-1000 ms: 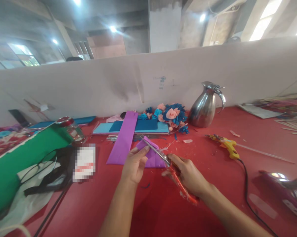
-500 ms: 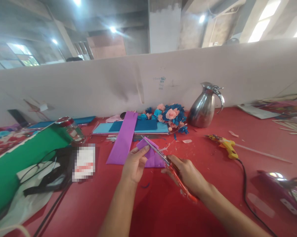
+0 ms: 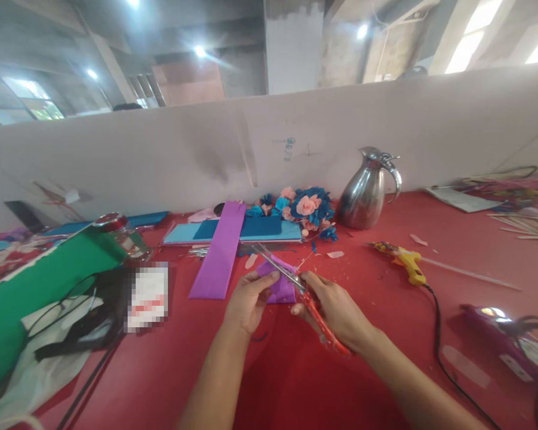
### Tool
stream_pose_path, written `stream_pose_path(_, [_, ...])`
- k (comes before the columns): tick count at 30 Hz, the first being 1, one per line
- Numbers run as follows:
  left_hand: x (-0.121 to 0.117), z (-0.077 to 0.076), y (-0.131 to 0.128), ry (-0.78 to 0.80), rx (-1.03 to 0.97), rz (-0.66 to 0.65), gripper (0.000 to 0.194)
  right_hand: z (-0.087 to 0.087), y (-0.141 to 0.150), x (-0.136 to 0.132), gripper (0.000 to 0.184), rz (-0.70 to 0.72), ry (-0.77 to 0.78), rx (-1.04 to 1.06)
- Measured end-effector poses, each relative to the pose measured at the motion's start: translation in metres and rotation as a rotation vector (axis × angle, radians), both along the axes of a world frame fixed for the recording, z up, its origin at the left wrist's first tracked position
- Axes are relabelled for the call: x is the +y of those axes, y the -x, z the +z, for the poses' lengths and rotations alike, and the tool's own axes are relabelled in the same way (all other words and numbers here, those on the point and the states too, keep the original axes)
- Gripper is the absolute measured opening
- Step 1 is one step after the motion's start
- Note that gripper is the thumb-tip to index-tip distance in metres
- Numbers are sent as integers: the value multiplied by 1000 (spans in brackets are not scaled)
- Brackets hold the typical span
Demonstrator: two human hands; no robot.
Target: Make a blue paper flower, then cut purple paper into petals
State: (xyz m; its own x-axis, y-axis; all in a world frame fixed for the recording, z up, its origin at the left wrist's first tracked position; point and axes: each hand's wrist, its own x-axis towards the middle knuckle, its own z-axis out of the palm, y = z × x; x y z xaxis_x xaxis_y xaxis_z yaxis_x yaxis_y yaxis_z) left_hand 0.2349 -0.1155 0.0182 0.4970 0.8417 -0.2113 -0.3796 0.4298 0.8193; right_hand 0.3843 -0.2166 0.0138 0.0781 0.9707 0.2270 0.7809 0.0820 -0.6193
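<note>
My left hand point(image 3: 249, 297) pinches a small piece of purple crepe paper point(image 3: 283, 291) between thumb and fingers, just above the red table. My right hand point(image 3: 334, 307) is wrapped round the red handles of a pair of scissors point(image 3: 317, 319). The blades are parted and reach across the top of the paper, close to my left thumb; whether they are cutting through it I cannot tell. Left of my hands lies a long folded strip of purple crepe paper point(image 3: 219, 257), over light blue and dark blue paper sheets point(image 3: 262, 226).
Pink and blue paper flowers point(image 3: 309, 208) lie at the back, beside a steel jug point(image 3: 363, 191). A yellow glue gun point(image 3: 405, 263) with a black cord is on the right, near a purple device point(image 3: 506, 340). A glass jar point(image 3: 128, 236) stands left by a green board point(image 3: 67, 286).
The scissor blades have opened wider, and the purple piece looks smaller and turned in my left hand. A pale scrap now shows left of the blades. The view has shifted slightly.
</note>
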Motion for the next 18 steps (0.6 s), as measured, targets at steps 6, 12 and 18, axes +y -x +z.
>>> stream_pose_path(6, [-1,-1,-3,6,-12,11,16,-4,1,0,18,-48,61,28])
stream_pose_path(12, [-3,1,-5,-18,-4,53,20,-7,-2,2,23,-176,-47,207])
stream_pose_path(18, [-6,2,-5,-94,-18,-6,19,-1,1,6,45,-106,-79,871])
